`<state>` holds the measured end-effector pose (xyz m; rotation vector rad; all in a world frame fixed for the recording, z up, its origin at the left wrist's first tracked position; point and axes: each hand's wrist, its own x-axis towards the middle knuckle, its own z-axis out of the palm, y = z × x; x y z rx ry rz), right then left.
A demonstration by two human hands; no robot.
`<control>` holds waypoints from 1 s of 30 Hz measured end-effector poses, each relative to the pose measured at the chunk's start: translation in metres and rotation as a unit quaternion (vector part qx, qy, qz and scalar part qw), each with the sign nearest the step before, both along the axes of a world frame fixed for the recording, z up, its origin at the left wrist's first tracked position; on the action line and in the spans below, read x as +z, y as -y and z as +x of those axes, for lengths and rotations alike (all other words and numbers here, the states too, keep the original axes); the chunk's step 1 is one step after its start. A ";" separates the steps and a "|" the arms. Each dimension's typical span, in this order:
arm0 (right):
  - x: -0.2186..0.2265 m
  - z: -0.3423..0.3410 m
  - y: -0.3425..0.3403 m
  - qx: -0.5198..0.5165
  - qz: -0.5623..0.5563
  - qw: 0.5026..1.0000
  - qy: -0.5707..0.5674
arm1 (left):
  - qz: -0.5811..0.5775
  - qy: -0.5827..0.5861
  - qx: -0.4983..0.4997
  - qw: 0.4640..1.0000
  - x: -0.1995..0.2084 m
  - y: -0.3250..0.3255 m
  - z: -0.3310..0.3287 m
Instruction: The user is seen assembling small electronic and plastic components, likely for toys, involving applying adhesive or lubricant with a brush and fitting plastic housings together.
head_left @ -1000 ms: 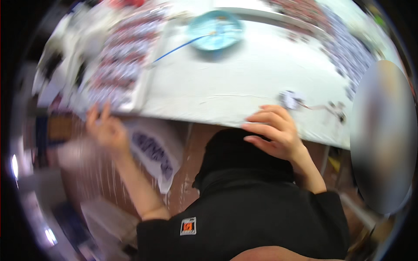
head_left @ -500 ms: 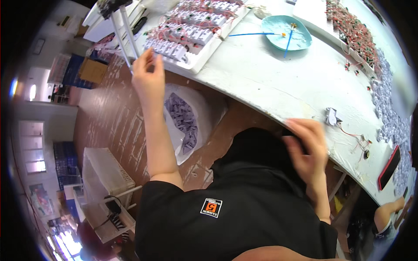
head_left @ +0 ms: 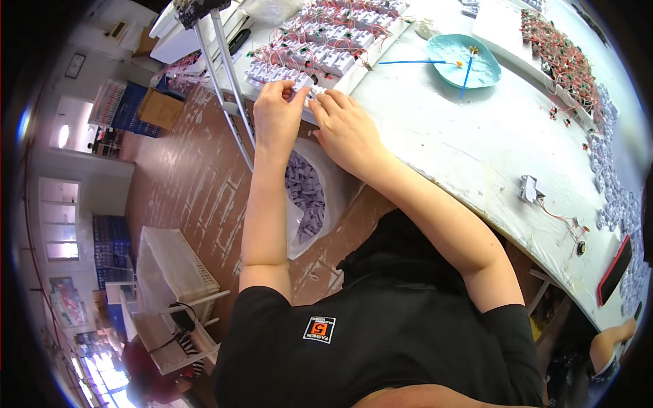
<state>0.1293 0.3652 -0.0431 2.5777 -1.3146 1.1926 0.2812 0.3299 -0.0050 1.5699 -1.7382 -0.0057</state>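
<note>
Rows of small white plastic housings (head_left: 330,60) with red wires fill a white foam tray (head_left: 360,72) at the table's far left. At the near end of the front row, my left hand (head_left: 277,117) pinches a white plastic housing (head_left: 303,81) between thumb and fingers. My right hand (head_left: 348,130) is beside it, its bent fingertips closed on the same end of the row. The fingers partly cover what lies between the two hands.
A turquoise dish (head_left: 495,73) holds two blue sticks. Right of it lie a loose housing with wires (head_left: 529,188), a red-edged phone (head_left: 613,270) and a heap of wired parts (head_left: 561,64). A metal stand (head_left: 224,64) rises left; a white bag of parts (head_left: 333,197) sits below. Another person's arm (head_left: 607,345) shows lower right.
My right hand has swung from the table's front edge far left to the tray, joining my left. My left hand has moved onto the front row. The view has shifted slightly.
</note>
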 end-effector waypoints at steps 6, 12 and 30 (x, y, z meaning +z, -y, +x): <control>-0.001 -0.002 0.005 0.024 -0.013 0.999 0.034 | 0.000 0.018 -0.047 0.999 0.009 0.005 0.015; 0.002 -0.004 0.004 0.033 0.027 0.999 0.031 | 0.031 0.013 -0.044 0.998 0.010 0.004 0.014; 0.037 -0.136 -0.140 0.195 0.069 0.977 0.050 | -0.159 0.114 0.013 0.981 0.007 -0.020 -0.017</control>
